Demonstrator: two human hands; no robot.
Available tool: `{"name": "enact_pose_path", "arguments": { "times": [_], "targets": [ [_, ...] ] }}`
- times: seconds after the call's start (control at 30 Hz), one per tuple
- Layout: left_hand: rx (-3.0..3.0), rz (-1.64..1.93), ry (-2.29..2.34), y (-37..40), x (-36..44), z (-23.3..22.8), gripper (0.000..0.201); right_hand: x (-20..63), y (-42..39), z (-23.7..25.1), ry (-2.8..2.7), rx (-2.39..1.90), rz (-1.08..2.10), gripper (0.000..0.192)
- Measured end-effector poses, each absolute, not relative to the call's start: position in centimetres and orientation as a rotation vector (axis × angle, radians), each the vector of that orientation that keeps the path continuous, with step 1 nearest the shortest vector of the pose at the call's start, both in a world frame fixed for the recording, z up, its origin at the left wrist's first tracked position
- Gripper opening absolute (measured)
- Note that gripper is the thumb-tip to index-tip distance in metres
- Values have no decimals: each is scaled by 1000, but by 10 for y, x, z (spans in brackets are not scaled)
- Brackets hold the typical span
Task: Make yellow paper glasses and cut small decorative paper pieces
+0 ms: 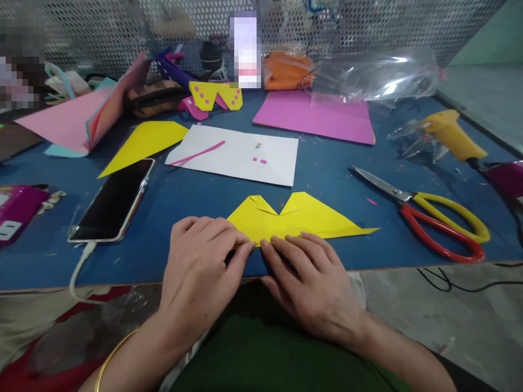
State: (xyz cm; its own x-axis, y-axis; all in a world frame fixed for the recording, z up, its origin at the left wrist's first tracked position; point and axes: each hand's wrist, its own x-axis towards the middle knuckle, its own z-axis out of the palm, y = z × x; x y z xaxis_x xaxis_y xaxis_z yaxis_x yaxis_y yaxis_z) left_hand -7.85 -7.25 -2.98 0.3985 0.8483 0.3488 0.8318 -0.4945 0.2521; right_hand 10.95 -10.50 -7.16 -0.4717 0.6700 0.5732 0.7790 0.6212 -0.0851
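Note:
A folded yellow paper shape (pixel 298 218) with two pointed flaps lies flat near the front edge of the blue table (pixel 327 169). My left hand (pixel 200 261) rests palm down on its near left part, fingertips pressing the near edge. My right hand (pixel 310 277) mirrors it on the right, fingers flat on the same edge. The fingertips of both hands almost meet at the middle of the fold. Neither hand lifts the paper; the near left part of the paper is hidden under my fingers.
A phone (pixel 114 198) on a white cable lies left. A white sheet (pixel 237 155) and a yellow paper piece (pixel 143 141) lie behind. Scissors (pixel 429 218) and a yellow glue gun (pixel 451 133) are right, pink paper (pixel 314 117) and a clear plastic bag (pixel 376 73) far back.

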Motion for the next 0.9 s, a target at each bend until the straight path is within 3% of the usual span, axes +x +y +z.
{"name": "enact_pose_path", "arguments": {
  "times": [0.63, 0.9],
  "targets": [
    [2533, 648, 1561, -69, -93, -30, 21, 92, -107, -73, -2318, -1067, -213, 42],
    [2486, 696, 1574, -70, -101, -31, 19, 89, -105, -74, -2297, -1053, -265, 35]
  ]
}}
